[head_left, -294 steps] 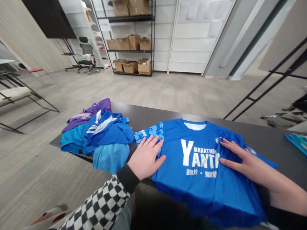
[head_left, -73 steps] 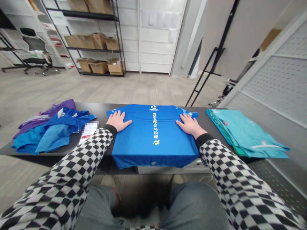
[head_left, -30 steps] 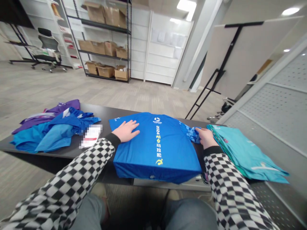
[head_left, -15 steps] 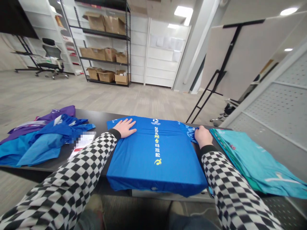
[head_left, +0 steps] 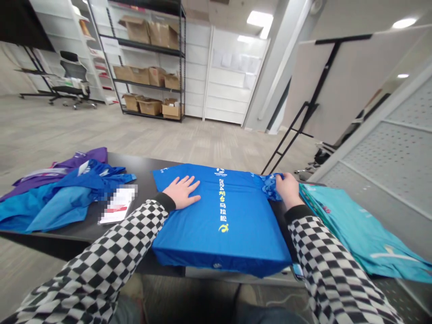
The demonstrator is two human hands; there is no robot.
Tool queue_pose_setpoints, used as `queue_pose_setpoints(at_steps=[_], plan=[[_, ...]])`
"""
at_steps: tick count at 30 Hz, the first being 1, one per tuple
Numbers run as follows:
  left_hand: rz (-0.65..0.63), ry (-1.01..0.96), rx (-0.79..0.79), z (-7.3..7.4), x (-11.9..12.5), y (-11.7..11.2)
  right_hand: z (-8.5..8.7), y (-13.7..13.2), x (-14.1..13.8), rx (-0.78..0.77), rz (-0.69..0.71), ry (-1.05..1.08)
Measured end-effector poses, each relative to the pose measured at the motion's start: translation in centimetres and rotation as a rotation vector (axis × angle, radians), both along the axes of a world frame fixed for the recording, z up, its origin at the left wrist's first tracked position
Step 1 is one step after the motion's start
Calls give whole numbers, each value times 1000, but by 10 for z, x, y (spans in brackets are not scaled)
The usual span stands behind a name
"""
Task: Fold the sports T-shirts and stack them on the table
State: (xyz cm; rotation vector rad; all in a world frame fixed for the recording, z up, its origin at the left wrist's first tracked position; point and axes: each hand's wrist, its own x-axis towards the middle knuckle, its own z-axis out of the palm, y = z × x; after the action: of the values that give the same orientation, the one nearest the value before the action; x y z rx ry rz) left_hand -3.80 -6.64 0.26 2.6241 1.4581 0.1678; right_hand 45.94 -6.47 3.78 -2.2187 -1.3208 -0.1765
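A blue T-shirt [head_left: 195, 229] with white and yellow print lies spread on the dark table [head_left: 143, 168], its hem hanging over the front edge. My left hand [head_left: 182, 192] rests flat on the shirt's left part, fingers spread. At the right side, my right hand [head_left: 288, 186] is closed on the patterned sleeve [head_left: 269, 185] of the same shirt. The sleeve looks bunched at my fingers, and part of it is hidden by them.
Crumpled purple and blue shirts [head_left: 72, 189] lie on the table's left, beside a white printed packet [head_left: 118, 204]. Folded turquoise shirts [head_left: 354, 220] lie at the right. A phone-like object [head_left: 297, 270] shows by my right forearm. Beyond stand a whiteboard [head_left: 351, 85] and shelves with boxes [head_left: 150, 105].
My left hand has slid right and slightly down across the shirt. My right hand has shifted a little to the right, still holding the sleeve, which is drawn farther out.
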Motion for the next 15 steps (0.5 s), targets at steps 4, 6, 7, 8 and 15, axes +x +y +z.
queue_pose_setpoints(at_steps=[4, 6, 7, 8, 15], plan=[[-4, -12, 1, -9, 4, 1, 53, 21, -53, 91, 142, -20], [-12, -35, -4, -9, 4, 3, 81, 34, -95, 80, 219, -33], [-14, -47, -10, -8, 3, 3, 92, 40, -119, 58, 259, -40], [-14, -61, -16, -6, 3, 4, 100, 46, -145, 20, 307, -50], [14, -135, 30, 3, -5, 8, 70, 62, -308, -293, 551, -61]])
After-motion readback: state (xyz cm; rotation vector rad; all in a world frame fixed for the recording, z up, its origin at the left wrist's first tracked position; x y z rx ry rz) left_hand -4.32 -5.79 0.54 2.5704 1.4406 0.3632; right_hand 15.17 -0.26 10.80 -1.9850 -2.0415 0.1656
